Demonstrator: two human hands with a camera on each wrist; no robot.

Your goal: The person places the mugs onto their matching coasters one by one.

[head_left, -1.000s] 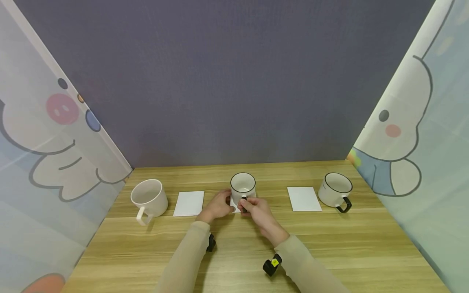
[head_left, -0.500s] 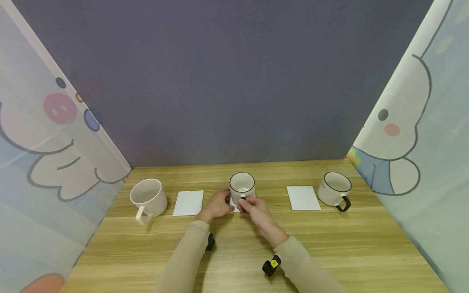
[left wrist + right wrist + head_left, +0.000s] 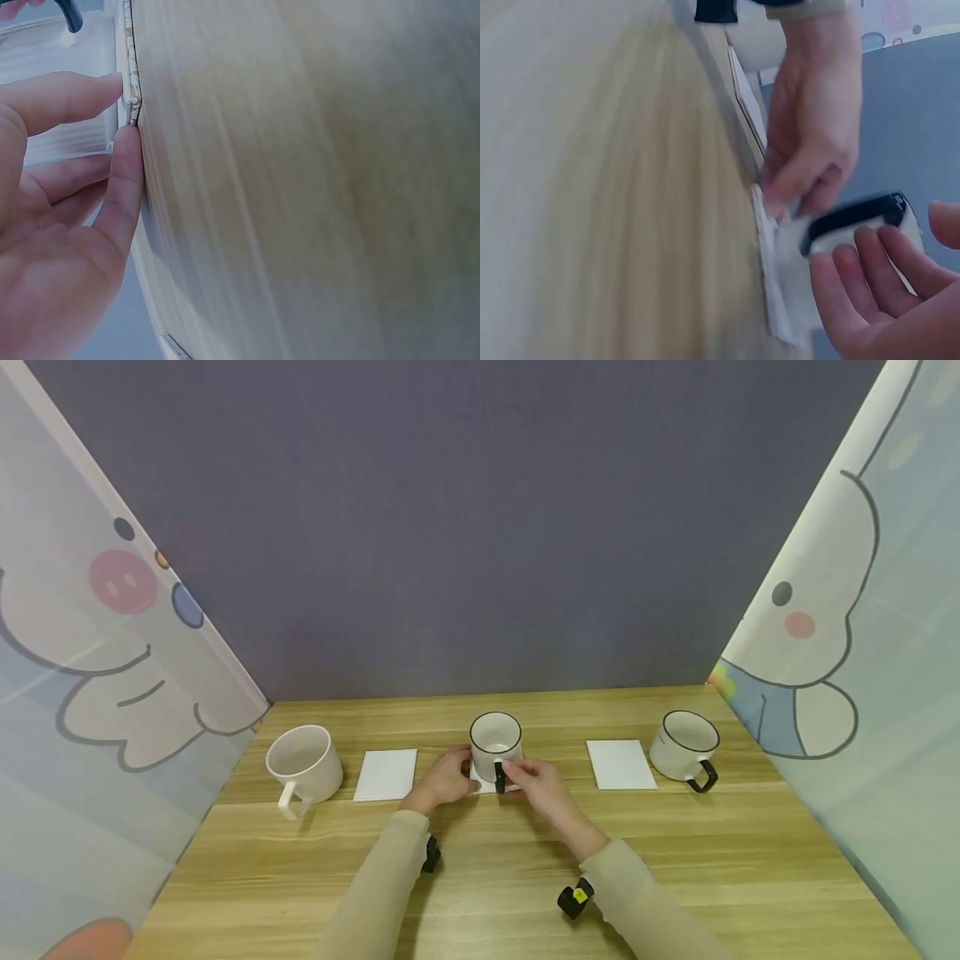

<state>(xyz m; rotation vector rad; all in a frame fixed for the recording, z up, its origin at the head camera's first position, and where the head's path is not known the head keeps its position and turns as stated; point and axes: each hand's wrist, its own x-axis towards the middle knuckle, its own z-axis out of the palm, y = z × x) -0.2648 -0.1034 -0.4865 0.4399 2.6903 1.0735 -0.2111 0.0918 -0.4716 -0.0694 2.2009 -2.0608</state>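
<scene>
A white mug (image 3: 486, 762) with a dark rim stands upright on a white square coaster (image 3: 486, 787) at the middle of the table. Its black handle (image 3: 499, 779) points toward me. My left hand (image 3: 444, 779) holds the coaster's edge at the mug's left, thumb and fingers at the border (image 3: 133, 82) in the left wrist view. My right hand (image 3: 546, 790) is just right of the handle. In the right wrist view its fingers (image 3: 866, 255) are loosely bent beside the handle, the thumb (image 3: 946, 223) well apart from it, and nothing is gripped.
A cream mug (image 3: 303, 768) stands at the left, beside a white square coaster (image 3: 386, 775). At the right, another dark-rimmed white mug (image 3: 684, 747) stands close to a further coaster (image 3: 622, 766). A dark panel (image 3: 480, 543) rises behind the wooden table (image 3: 495, 893).
My right hand has let go of the mug's handle and shifted slightly right. The left hand stays at the coaster, and the mug has not moved.
</scene>
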